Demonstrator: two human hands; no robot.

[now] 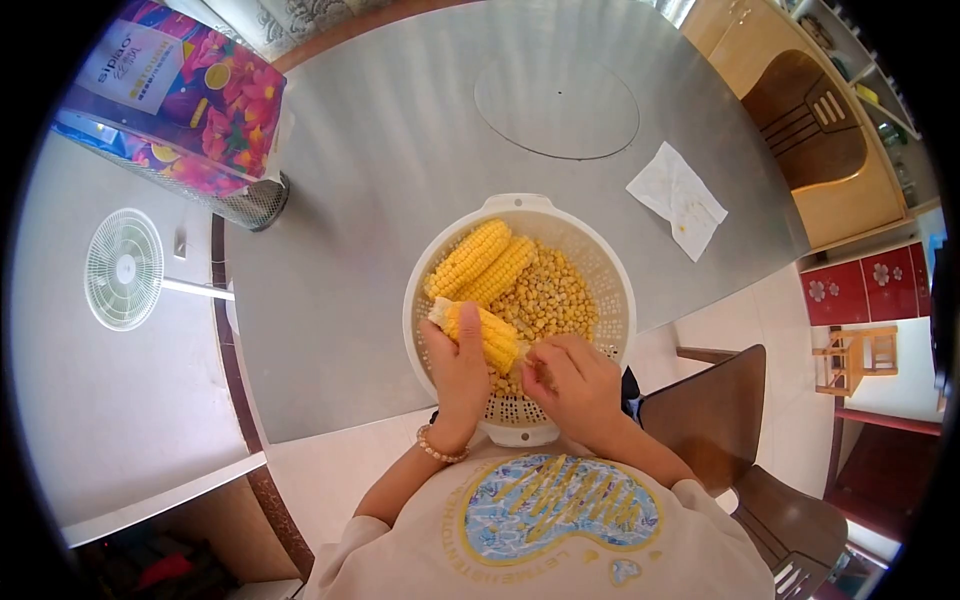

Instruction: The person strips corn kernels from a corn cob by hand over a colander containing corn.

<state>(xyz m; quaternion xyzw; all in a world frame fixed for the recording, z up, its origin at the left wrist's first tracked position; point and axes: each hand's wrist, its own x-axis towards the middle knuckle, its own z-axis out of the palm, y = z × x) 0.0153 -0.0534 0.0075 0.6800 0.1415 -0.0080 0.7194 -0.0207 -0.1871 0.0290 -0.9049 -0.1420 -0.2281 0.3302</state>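
My left hand (459, 375) is wrapped round a corn cob (487, 336), its thumb lying along the top of the kernels. At the cob's lower right end, the curled fingers of my right hand (578, 385) touch or nearly touch it; whether they pinch anything is hidden. Both hands are above a cream colander (420, 262) with perforated walls. Inside it, two whole cobs, one at the upper left (468, 258) and a second cob (502, 272) beside it, lie next to a heap of loose kernels (548, 295).
The colander sits at the near edge of a grey table (350, 200). A crumpled white tissue (678, 200) lies to the right. At the far left, a flowery tissue pack (190, 95) stands in a mesh basket (262, 205). Brown chairs (705, 410) are at the right.
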